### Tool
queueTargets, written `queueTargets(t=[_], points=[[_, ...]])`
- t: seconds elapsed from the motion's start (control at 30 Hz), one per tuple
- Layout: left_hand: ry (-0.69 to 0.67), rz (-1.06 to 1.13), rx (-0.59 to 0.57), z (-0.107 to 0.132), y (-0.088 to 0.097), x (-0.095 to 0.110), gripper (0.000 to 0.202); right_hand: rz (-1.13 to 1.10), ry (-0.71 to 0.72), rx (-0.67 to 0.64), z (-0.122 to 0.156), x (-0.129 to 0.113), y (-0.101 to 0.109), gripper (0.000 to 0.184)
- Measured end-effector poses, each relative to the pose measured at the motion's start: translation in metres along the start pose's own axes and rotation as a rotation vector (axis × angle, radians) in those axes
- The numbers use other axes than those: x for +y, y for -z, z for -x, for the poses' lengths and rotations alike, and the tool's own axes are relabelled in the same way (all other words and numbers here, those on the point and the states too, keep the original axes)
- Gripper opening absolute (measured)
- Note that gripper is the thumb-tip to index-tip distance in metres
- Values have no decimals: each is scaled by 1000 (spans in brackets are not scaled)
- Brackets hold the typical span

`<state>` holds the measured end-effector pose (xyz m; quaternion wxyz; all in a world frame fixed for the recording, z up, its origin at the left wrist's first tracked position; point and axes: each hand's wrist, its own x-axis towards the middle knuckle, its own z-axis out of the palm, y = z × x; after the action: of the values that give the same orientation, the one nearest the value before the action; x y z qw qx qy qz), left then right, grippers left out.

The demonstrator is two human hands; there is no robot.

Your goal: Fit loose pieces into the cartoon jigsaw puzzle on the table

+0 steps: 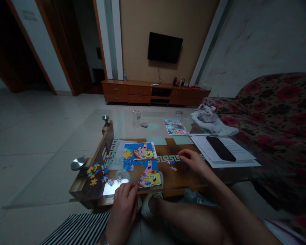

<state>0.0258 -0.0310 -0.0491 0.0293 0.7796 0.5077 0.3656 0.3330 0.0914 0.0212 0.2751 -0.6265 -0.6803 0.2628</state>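
Glass table (178, 180) beneath outstretched right hand (193, 161)

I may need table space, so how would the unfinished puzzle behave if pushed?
The unfinished puzzle would probably buckle or split, being separate interlocked pieces. It may slide on the shiny glass tabletop. The gap at its lower left likely weakens it.

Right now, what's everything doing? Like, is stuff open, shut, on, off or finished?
Blue, pink and yellow jigsaw: unfinished, lower left missing.
Small colourful jigsaw pieces: loose, scattered.
Bare right hand: fingers bent; can't tell if it's holding a piece.
Bare left hand: fingers curled, near the jigsaw.
Flat black wall television: dark, seemingly off.
Black rectangular phone: lying flat, dark.
Clear cylindrical jar: upright.
Brown wooden drawers: shut.
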Motion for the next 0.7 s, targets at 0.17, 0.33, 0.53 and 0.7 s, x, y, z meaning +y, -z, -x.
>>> queueTargets(t=[0.17,0.33,0.53,0.7], points=[[5,-5,-13,1,0,1,31,40,25,-19,2,4,2,16],[-17,-12,-2,1,1,0,34,137,-9,74,-2,14,29,19],[-27,-27,-20,0,0,-2,33,211,-37,101,-4,21,32,10],[-15,-21,-38,1,-1,-2,35,194,10,27,1,4,13,11]])
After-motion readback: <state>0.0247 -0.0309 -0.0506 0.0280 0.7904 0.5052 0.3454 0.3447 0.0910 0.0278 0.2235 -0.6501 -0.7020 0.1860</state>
